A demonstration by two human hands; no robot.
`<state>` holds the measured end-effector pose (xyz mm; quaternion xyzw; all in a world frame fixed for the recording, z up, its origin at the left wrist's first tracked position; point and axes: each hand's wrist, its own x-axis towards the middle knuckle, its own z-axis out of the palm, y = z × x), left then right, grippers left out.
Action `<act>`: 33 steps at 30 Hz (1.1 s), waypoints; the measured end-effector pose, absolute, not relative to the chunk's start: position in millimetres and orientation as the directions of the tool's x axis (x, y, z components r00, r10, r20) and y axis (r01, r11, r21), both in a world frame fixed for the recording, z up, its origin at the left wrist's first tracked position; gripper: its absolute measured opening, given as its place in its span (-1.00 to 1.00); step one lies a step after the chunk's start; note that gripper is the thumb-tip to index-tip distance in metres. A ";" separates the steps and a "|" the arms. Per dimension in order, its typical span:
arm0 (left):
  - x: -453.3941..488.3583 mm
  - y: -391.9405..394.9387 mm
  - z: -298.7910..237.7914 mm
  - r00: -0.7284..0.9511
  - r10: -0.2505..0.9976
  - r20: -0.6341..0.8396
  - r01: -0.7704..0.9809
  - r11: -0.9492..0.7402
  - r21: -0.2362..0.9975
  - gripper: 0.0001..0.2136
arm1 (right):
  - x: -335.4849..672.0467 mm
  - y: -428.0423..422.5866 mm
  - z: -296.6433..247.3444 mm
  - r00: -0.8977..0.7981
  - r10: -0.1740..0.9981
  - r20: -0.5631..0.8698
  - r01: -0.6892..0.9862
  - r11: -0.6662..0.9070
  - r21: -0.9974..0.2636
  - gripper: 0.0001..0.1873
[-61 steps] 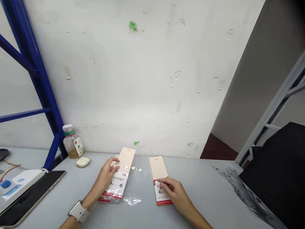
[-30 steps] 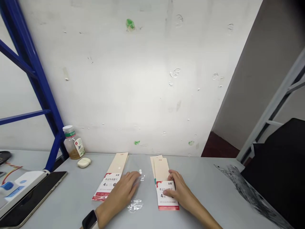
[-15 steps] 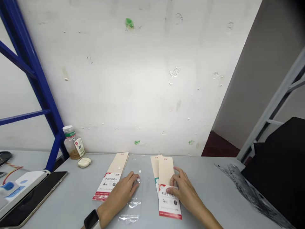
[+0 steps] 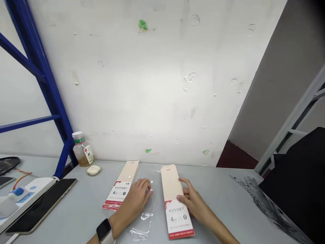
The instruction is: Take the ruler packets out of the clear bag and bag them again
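Two long paper packs of exam rulers lie flat on the gray table (image 4: 215,206) in front of me. The right pack (image 4: 176,203) is under my right hand (image 4: 191,200)'s reach, just touching it. I think it is light, thin and a bit stiff. Its smooth card may slip, so I would take it by the long edges. Its long side runs from me to the wall, and the far end leans a little left. My right fingers (image 4: 183,192) are bent and close together at its right edge, but I cannot tell if they pinch it. The left pack (image 4: 122,188) has its far end leaning right. My left hand (image 4: 134,200) sits just beside it, fingers curled, holding nothing, near a clear plastic bag (image 4: 142,220) and a small white dot (image 4: 151,182). A glass jar (image 4: 82,152) and a white earbud case (image 4: 92,170) sit farther left, by the wall (image 4: 162,84).
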<state>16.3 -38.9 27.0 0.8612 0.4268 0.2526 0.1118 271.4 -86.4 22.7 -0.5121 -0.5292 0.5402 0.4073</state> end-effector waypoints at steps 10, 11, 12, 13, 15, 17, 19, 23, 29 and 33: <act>21.5 -43.7 23.3 0.480 0.792 0.377 0.633 -0.610 0.476 -0.84 | 277.4 -88.1 16.6 -0.166 0.926 -0.341 0.108 -0.326 -0.939 -0.12; 21.1 -43.4 23.5 0.469 0.802 0.369 0.636 -0.597 0.489 -0.83 | 279.6 -88.0 18.3 -0.167 0.923 -0.347 0.106 -0.333 -0.937 -0.14; 20.7 -42.9 23.5 0.461 0.811 0.361 0.636 -0.585 0.503 -0.83 | 281.8 -88.3 20.5 -0.174 0.919 -0.353 0.105 -0.340 -0.935 -0.15; 20.4 -42.5 23.4 0.454 0.818 0.353 0.635 -0.575 0.515 -0.83 | 284.0 -88.9 23.0 -0.181 0.914 -0.362 0.106 -0.348 -0.932 -0.16; 20.0 -41.9 23.1 0.439 0.833 0.336 0.634 -0.552 0.541 -0.82 | 287.7 -90.6 28.2 -0.199 0.904 -0.378 0.105 -0.363 -0.926 -0.16; 20.2 -42.0 23.2 0.419 0.851 0.317 0.635 -0.524 0.567 -0.81 | 290.0 -92.0 32.4 -0.212 0.897 -0.387 0.108 -0.372 -0.922 -0.15; 21.1 -43.2 23.9 0.408 0.861 0.304 0.637 -0.507 0.581 -0.80 | 290.1 -92.1 34.3 -0.216 0.895 -0.390 0.116 -0.373 -0.921 -0.15; 24.1 -48.2 26.2 0.465 0.835 0.295 0.630 -0.546 0.553 -0.80 | 284.0 -88.1 31.3 -0.214 0.911 -0.353 0.087 -0.342 -0.936 -0.14; 27.7 -53.8 25.9 0.541 0.787 0.295 0.612 -0.609 0.505 -0.83 | 270.2 -86.1 19.3 -0.222 0.947 -0.231 0.033 -0.230 -0.973 -0.25; 27.7 -53.5 24.9 0.550 0.772 0.319 0.611 -0.632 0.476 -0.86 | 263.7 -87.4 11.7 -0.189 0.967 -0.172 0.068 -0.161 -0.985 -0.35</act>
